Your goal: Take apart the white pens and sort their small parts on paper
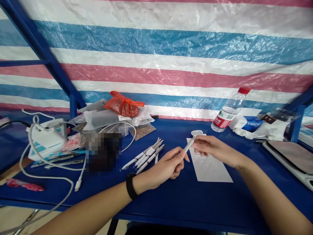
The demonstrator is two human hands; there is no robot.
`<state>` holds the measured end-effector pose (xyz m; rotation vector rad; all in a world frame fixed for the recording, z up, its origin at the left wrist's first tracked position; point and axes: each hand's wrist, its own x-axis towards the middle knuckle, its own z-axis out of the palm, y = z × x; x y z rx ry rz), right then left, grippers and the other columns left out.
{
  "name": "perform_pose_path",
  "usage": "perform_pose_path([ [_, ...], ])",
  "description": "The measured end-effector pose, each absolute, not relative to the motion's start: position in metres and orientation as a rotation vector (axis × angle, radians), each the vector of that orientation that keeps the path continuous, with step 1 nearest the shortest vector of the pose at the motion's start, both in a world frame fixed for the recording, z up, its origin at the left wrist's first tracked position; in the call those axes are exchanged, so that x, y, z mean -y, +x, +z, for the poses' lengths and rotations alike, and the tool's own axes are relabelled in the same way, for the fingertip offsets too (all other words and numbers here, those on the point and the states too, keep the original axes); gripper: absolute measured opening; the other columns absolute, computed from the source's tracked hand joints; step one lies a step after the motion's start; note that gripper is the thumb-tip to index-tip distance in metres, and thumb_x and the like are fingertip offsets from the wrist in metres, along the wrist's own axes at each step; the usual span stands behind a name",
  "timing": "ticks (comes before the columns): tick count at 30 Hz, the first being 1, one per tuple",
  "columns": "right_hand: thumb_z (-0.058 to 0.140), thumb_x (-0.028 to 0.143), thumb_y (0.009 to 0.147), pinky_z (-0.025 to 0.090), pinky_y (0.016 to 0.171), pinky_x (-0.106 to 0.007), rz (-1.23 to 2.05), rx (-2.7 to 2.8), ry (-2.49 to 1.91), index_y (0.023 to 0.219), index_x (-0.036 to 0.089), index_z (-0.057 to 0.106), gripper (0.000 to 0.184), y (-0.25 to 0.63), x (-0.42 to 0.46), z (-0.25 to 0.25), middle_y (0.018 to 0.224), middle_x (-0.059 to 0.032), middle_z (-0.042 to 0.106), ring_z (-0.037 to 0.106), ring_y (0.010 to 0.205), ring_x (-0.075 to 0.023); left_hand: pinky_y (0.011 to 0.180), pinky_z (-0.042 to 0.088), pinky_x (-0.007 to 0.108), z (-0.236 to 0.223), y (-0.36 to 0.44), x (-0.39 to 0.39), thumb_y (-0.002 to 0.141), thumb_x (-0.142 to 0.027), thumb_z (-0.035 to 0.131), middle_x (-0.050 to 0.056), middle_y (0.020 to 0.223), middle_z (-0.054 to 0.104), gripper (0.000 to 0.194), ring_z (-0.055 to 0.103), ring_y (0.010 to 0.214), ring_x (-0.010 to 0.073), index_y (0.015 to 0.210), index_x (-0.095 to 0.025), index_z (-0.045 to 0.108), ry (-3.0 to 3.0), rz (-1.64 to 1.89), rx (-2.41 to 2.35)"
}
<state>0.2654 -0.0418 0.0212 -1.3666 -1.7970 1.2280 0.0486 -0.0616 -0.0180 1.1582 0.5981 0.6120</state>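
Observation:
My left hand (171, 163), with a black band on its wrist, is closed around a slim white pen (187, 146). The pen slants up to the right, its silvery tip beside the fingers of my right hand (207, 147). My right hand is palm down with bent fingers drawn together; anything they hold is hidden. Below it lies a white sheet of paper (211, 171), with a small round white dish or lid (197, 133) at its far end. Several similar white pens (146, 155) lie in a loose pile left of my left hand.
On the left are a cable (70, 186), a pink pen (25, 185), plastic bags (100, 119) and an orange bag (123, 104). A water bottle (228, 112), a tissue pack (251, 123) and a scale (290, 156) stand right. Striped sheeting (171, 42) hangs behind the blue table (171, 202).

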Motion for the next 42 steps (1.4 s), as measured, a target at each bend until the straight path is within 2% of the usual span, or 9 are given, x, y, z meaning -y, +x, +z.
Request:
perform_pose_path([
  [5, 0.083, 0.056, 0.075, 0.048, 0.053, -0.029, 1.180, 1.490, -1.071, 0.066, 0.020, 0.061, 0.043, 0.220, 0.056, 0.011, 0.059, 0.0018, 0.059, 0.056, 0.052, -0.0135, 0.043, 0.014, 0.019, -0.020, 0.049, 0.061, 0.099, -0.059, 0.051, -0.010, 0.061, 0.030, 0.041, 0.017, 0.045, 0.0045, 0.087, -0.020, 0.049, 1.174, 0.667, -0.563],
  [8, 0.087, 0.056, 0.070, 0.046, 0.046, -0.027, 1.137, 1.368, -1.053, 0.062, 0.019, 0.064, 0.044, 0.212, 0.059, 0.004, 0.054, 0.0012, 0.059, 0.054, 0.046, -0.0125, 0.041, 0.012, 0.019, -0.018, 0.048, 0.063, 0.099, -0.059, 0.053, -0.012, 0.059, 0.025, 0.041, 0.013, 0.043, 0.0045, 0.084, -0.020, 0.048, 1.080, 0.626, -0.513],
  [15, 0.093, 0.054, 0.062, 0.042, 0.040, -0.023, 1.345, 1.242, -0.984, 0.077, 0.020, 0.082, 0.039, 0.219, 0.064, 0.013, 0.056, -0.0028, 0.068, 0.057, 0.043, -0.0114, 0.040, 0.009, 0.020, -0.005, 0.039, 0.066, 0.102, -0.055, 0.050, -0.012, 0.055, 0.022, 0.037, 0.007, 0.041, 0.0060, 0.085, -0.022, 0.044, 0.800, 0.335, -0.304],
  [19, 0.091, 0.056, 0.066, 0.044, 0.041, -0.023, 1.330, 1.301, -0.950, 0.080, 0.020, 0.083, 0.039, 0.222, 0.063, 0.014, 0.073, -0.0068, 0.075, 0.057, 0.045, -0.0104, 0.042, 0.011, 0.021, -0.008, 0.042, 0.066, 0.102, -0.058, 0.049, -0.013, 0.054, 0.022, 0.036, 0.008, 0.041, 0.0068, 0.090, -0.024, 0.044, 0.868, 0.350, -0.301],
  [22, 0.087, 0.058, 0.070, 0.050, 0.048, -0.027, 1.120, 1.369, -1.017, 0.067, 0.019, 0.078, 0.040, 0.220, 0.060, 0.009, 0.081, -0.0069, 0.076, 0.058, 0.050, -0.0109, 0.045, 0.018, 0.021, -0.016, 0.048, 0.064, 0.101, -0.057, 0.050, -0.011, 0.059, 0.033, 0.036, 0.020, 0.044, 0.0071, 0.089, -0.024, 0.042, 1.136, 0.636, -0.499],
  [26, 0.084, 0.061, 0.071, 0.043, 0.046, -0.026, 0.986, 1.315, -1.136, 0.058, 0.019, 0.069, 0.047, 0.213, 0.058, -0.002, 0.051, -0.0008, 0.059, 0.052, 0.047, -0.0121, 0.053, 0.029, 0.024, -0.027, 0.056, 0.062, 0.103, -0.049, 0.046, -0.005, 0.066, 0.043, 0.037, 0.037, 0.057, 0.0102, 0.080, -0.020, 0.047, 1.535, 0.913, -0.854],
  [34, 0.089, 0.056, 0.068, 0.034, 0.044, -0.024, 1.146, 1.210, -1.047, 0.060, 0.019, 0.075, 0.041, 0.213, 0.062, 0.003, 0.051, -0.0009, 0.056, 0.047, 0.049, -0.0107, 0.040, 0.009, 0.020, -0.016, 0.048, 0.059, 0.100, -0.057, 0.052, -0.012, 0.056, 0.022, 0.044, 0.010, 0.042, 0.0055, 0.077, -0.021, 0.043, 0.974, 0.558, -0.446],
  [38, 0.085, 0.053, 0.076, 0.043, 0.049, -0.028, 1.257, 1.334, -0.848, 0.075, 0.021, 0.083, 0.032, 0.219, 0.065, 0.016, 0.065, -0.0029, 0.062, 0.053, 0.054, -0.0127, 0.038, 0.006, 0.020, -0.004, 0.039, 0.056, 0.099, -0.054, 0.057, -0.011, 0.054, 0.021, 0.040, 0.006, 0.042, 0.0065, 0.079, -0.021, 0.046, 0.764, 0.311, -0.257],
  [42, 0.086, 0.050, 0.076, 0.051, 0.062, -0.033, 1.288, 1.318, -0.826, 0.088, 0.025, 0.085, 0.027, 0.223, 0.062, 0.015, 0.078, -0.0034, 0.068, 0.058, 0.061, -0.0144, 0.039, 0.006, 0.019, -0.004, 0.040, 0.058, 0.099, -0.049, 0.060, -0.012, 0.051, 0.026, 0.029, 0.005, 0.042, 0.0073, 0.091, -0.023, 0.048, 0.763, 0.379, -0.259],
])
